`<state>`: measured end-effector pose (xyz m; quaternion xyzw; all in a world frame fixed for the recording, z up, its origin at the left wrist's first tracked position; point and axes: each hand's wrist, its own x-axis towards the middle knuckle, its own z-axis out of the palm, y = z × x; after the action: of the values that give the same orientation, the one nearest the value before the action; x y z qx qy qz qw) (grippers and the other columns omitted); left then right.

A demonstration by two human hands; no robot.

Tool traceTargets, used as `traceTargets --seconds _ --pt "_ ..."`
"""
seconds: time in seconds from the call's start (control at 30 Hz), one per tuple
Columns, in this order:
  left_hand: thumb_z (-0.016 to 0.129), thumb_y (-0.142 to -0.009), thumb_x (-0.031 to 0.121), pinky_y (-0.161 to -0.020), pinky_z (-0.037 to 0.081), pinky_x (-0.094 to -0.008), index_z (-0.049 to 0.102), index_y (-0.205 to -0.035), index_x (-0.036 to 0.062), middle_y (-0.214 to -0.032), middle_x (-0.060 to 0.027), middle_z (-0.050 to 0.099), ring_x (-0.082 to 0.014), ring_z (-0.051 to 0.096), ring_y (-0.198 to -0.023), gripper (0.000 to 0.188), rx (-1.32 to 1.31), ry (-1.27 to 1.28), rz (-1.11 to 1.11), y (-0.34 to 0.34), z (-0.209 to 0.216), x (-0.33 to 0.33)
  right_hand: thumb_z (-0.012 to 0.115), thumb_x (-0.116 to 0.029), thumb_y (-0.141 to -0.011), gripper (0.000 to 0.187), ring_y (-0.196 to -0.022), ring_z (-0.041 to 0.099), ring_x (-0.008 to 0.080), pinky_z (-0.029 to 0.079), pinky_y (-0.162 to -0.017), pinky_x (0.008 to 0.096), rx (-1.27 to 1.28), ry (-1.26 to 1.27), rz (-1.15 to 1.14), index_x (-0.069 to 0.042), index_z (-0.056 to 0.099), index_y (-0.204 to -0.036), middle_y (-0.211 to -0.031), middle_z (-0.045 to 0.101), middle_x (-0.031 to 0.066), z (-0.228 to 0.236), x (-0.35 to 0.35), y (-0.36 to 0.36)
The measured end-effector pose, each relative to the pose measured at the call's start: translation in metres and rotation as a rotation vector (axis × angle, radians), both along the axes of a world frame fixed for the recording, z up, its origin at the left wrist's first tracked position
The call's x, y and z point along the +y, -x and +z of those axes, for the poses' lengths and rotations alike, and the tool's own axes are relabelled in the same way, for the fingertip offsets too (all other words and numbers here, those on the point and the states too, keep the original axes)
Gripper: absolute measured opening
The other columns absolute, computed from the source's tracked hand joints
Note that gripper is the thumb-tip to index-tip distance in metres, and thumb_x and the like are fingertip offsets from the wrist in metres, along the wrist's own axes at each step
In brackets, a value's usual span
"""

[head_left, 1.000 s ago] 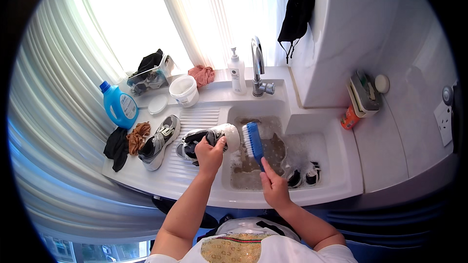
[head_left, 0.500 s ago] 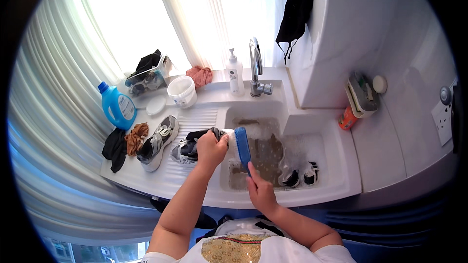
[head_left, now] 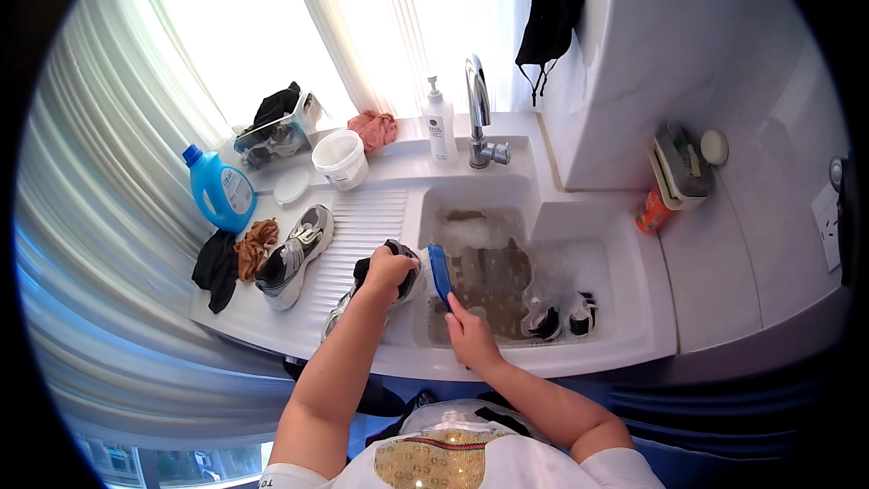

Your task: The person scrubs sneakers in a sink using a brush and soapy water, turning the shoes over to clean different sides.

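Note:
My left hand (head_left: 389, 273) is closed around a grey and black sneaker (head_left: 406, 291), tilted over the ribbed washboard at the basin's left edge; my hand and forearm hide part of it. In my right hand (head_left: 472, 340) is the handle of a blue scrub brush (head_left: 439, 273). Its bristles face the sneaker's right end, close against it; whether they touch I cannot tell. A similar grey and white sneaker (head_left: 297, 258) rests on the washboard's left side. Black and white pieces (head_left: 545, 324), perhaps shoe parts, sit in the water at the right.
Murky, sudsy water (head_left: 489, 276) lies in the white sink (head_left: 647, 308) under a chrome faucet (head_left: 480, 118). Behind are a pump bottle (head_left: 439, 127), a white tub (head_left: 340, 161) and a pink cloth (head_left: 373, 129). At left stand a blue detergent jug (head_left: 220, 192), brown cloth (head_left: 257, 249) and black cloth (head_left: 215, 270).
The sneaker has turned, its left end swinging toward me under my left forearm. The brush and my right hand have shifted slightly left. The whole view has moved a little.

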<state>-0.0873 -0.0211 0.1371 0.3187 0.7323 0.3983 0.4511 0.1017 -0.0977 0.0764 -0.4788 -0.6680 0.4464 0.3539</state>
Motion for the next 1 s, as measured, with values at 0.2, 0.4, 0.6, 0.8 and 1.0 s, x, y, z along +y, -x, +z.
traceTargets --seconds 0.2,0.4,0.6,0.8,1.0 --pt "0.073 -0.079 0.018 -0.068 0.048 -0.0362 0.059 -0.093 -0.0088 -0.086 -0.0143 0.063 -0.0197 0.058 -0.077 0.034 0.41 -0.063 -0.085 -0.005 -0.026 0.0 0.048 -0.017 -0.096 0.045 -0.041 0.053 0.0162 0.046 -0.046 0.0333 0.117 0.34 0.04 -0.008 0.045 -0.14 -0.058 0.053 0.008 0.031 0.009 0.01" --pt "0.078 -0.074 0.03 -0.076 0.049 -0.0406 0.06 -0.093 -0.0079 -0.087 -0.0243 0.066 -0.0356 0.065 -0.084 0.046 0.598 -0.002 -0.326 -0.018 0.01 -0.011 0.047 -0.016 -0.097 0.048 -0.039 0.046 0.0099 0.043 -0.041 0.0297 0.206 0.478 0.074 -0.009 0.039 -0.144 -0.056 0.044 0.0005 0.025 -0.009 -0.004" --pt "0.072 -0.076 0.034 -0.078 0.052 -0.0422 0.063 -0.095 0.0011 -0.092 -0.0218 0.067 -0.035 0.066 -0.09 0.039 1.113 0.15 -0.59 -0.023 0.025 -0.04 0.047 -0.017 -0.098 0.048 -0.038 0.045 0.0105 0.041 -0.039 0.0298 0.217 0.471 0.101 -0.007 0.04 -0.143 -0.057 0.043 -0.0008 0.02 0.043 0.001" --pt "0.071 -0.077 0.024 -0.074 0.051 -0.0415 0.069 -0.1 0.0049 -0.089 -0.0192 0.068 -0.0349 0.066 -0.083 0.029 0.754 -0.189 -0.37 0.035 0.002 -0.03 0.049 -0.019 -0.096 0.047 -0.043 0.051 0.0137 0.045 -0.045 0.0316 0.037 0.344 0.271 -0.01 0.042 -0.142 -0.06 0.052 0.0055 0.052 -0.021 -0.015" --pt "0.068 -0.084 0.008 -0.068 0.047 -0.024 0.065 -0.101 -0.0057 -0.086 -0.0025 0.066 -0.0079 0.058 -0.075 0.022 0.004 -0.264 -0.214 0.079 -0.014 -0.018 0.05 -0.022 -0.095 0.041 -0.078 0.062 0.0438 0.048 -0.071 0.0459 0.052 0.13 -0.001 -0.01 0.051 -0.134 -0.084 0.063 0.0272 0.043 0.011 0.03"
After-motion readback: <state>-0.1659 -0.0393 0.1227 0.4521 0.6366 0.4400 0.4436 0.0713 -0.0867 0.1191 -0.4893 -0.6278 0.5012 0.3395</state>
